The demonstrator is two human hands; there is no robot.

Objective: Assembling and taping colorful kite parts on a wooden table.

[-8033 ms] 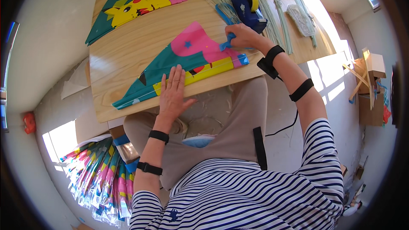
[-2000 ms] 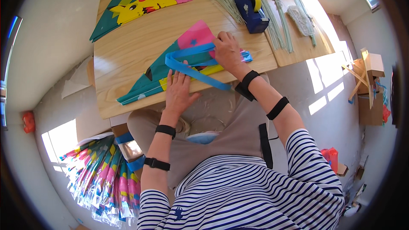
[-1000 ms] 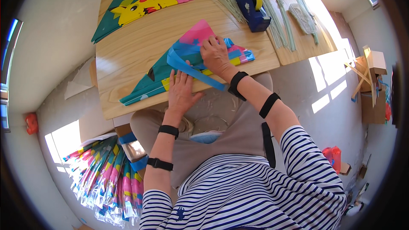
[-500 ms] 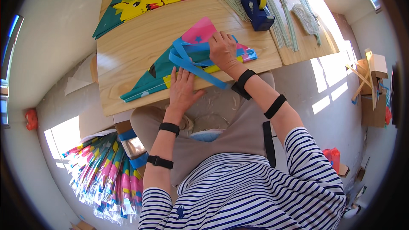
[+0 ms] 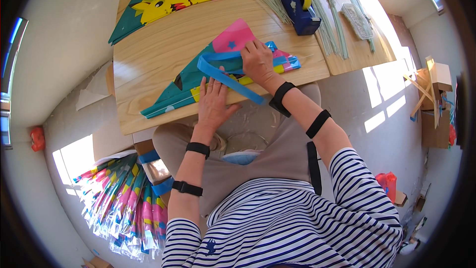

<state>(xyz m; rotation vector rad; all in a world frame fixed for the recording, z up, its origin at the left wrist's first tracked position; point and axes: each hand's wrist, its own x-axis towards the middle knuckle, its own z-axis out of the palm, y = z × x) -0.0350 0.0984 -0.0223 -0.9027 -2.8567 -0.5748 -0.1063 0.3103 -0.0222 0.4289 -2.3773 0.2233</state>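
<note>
A folded kite (image 5: 186,78) in green, pink and yellow lies along the table's near edge. My left hand (image 5: 213,97) rests flat on its near side, fingers stretched out over the yellow part. A long blue ribbon (image 5: 233,85) loops across the kite, and one end hangs over the near edge. My right hand (image 5: 257,62) is closed in a pinch on the ribbon, above the kite's right part. The palm hides some of the ribbon there. Another printed kite (image 5: 173,5) lies at the table's far left.
Behind my right hand stands a blue tape dispenser (image 5: 298,10) with a yellow roll. Thin pale rods (image 5: 325,30) and a clear plastic box (image 5: 358,21) lie at the far right. Several bagged kites (image 5: 124,203) are piled at my lower left, beside a carton.
My right hand has shifted slightly left with the ribbon. The ribbon's crossing strand over the pink part has dropped, leaving a single loop. My left hand has stayed put.
</note>
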